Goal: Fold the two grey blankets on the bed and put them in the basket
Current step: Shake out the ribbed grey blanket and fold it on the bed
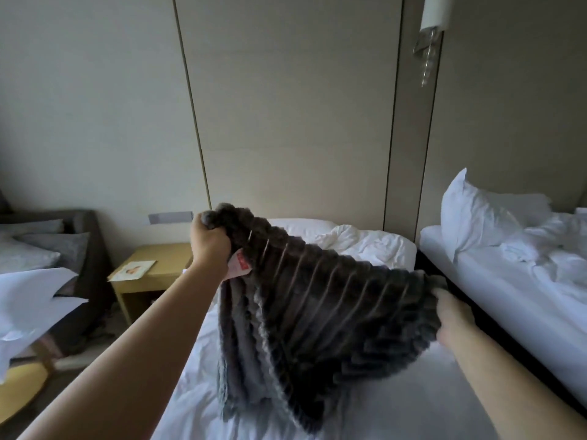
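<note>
A dark grey ribbed blanket [317,315] hangs stretched between my two hands above the white bed [397,404]. My left hand [209,239] grips its upper left corner, raised high, with a red-and-white label dangling just below the fist. My right hand [451,315] holds the opposite corner lower down on the right, fingers curled into the fabric. The blanket's lower folds trail onto the sheet. No second blanket or basket is visible.
A second bed [508,281] with white pillows stands to the right across a narrow dark gap. A wooden nightstand [152,274] with a leaflet sits at the left, beside a grey sofa [63,246]. White cloth hangs at the left edge. A wall lamp is mounted above.
</note>
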Motion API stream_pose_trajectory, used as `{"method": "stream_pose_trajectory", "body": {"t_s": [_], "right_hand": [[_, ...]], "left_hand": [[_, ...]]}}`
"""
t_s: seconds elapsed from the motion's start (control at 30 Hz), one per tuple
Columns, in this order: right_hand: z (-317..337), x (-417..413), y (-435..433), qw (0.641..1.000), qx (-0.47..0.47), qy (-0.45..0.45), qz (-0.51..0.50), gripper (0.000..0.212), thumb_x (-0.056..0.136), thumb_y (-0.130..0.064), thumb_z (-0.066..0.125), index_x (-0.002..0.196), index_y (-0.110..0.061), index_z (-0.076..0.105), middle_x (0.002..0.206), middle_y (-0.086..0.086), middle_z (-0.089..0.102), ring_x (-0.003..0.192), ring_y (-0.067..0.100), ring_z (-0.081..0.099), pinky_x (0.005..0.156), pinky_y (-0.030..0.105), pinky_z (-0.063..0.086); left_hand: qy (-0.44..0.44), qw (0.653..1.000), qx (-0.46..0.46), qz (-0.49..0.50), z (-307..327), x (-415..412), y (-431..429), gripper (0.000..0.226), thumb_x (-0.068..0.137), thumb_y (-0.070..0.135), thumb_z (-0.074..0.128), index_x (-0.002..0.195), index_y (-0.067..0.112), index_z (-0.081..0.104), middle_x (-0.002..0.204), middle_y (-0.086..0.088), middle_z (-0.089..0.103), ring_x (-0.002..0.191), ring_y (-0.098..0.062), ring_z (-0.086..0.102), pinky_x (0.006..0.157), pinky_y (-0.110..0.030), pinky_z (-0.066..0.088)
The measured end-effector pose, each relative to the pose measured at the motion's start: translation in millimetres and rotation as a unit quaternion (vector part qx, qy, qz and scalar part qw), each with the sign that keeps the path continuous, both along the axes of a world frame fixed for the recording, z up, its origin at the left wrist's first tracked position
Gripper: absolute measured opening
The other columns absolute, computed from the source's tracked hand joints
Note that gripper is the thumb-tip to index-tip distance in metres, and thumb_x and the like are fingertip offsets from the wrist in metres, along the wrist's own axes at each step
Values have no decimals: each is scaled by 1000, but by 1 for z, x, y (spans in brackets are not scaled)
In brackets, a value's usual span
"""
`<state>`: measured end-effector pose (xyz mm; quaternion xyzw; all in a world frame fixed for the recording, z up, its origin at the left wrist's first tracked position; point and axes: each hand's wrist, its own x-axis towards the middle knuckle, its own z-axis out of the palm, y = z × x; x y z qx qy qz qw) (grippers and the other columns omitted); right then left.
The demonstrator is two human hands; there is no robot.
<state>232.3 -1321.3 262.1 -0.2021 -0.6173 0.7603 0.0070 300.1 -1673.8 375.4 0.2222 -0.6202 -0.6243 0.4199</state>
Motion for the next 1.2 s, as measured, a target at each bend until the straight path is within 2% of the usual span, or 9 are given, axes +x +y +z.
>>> {"method": "stream_pose_trajectory", "body": {"t_s": [0.2,0.43,0.53,0.63,0.83,0.97,1.03,1.1,1.2], "right_hand": [[56,5,-29,960,144,189,148,4,80,-18,72,77,-15,72,74,7,73,65,24,68,60,29,51],[-35,-4,-19,873,464,-66,134,63,84,-36,70,131,-4,45,132,22,48,116,39,52,83,38,47],[-95,23,-22,850,433,-125,273,14,83,-18,62,83,-6,54,79,11,56,68,26,56,56,28,38],[-145,62,-42,821,388,-171,383,7,85,-17,58,78,-15,59,65,2,55,51,15,49,49,20,33],[-186,125,-106,819,315,-129,461,10,89,-24,64,87,-14,61,72,0,57,57,10,49,50,19,36],[-178,150,-157,817,267,-11,511,24,88,-27,67,71,-12,58,70,0,56,66,10,55,64,30,39],[-180,160,-183,845,224,-8,486,10,84,-19,72,91,-14,66,86,0,68,86,10,66,79,30,49],[-186,163,-201,885,228,-32,404,40,79,-16,75,114,-7,57,97,2,65,104,22,64,91,33,49],[-193,161,-204,875,314,-53,364,43,81,-28,72,119,-12,59,107,7,68,105,27,63,86,29,48]], "left_hand": [[-58,993,9,-102,-49,-2,20,35,86,-3,37,88,25,58,95,-12,65,94,-29,63,86,-47,55],[-93,989,-38,-108,-74,5,22,31,92,0,39,104,19,62,91,-3,66,83,-15,63,59,-25,54],[-147,981,-56,-112,-111,16,20,25,94,3,44,103,20,60,87,1,64,75,-11,59,57,-25,48],[-185,974,-51,-119,-154,29,21,22,92,1,49,93,20,60,82,1,64,74,-14,59,63,-26,47],[-249,956,-65,-143,-209,68,29,34,88,-2,54,79,29,61,70,13,63,55,6,58,47,-6,42],[-264,949,-74,-154,-220,90,32,18,82,7,60,80,25,64,72,8,68,69,-6,62,67,-29,54],[-256,949,-92,-159,-216,100,33,13,75,19,58,86,16,64,78,-5,69,76,-19,62,75,-43,53],[-238,953,-92,-165,-208,109,30,21,70,23,55,88,17,64,82,-7,69,78,-20,63,77,-46,54],[-207,956,-100,-181,-196,122,20,22,73,17,56,87,31,65,79,7,69,81,-14,65,78,-39,56]]}}
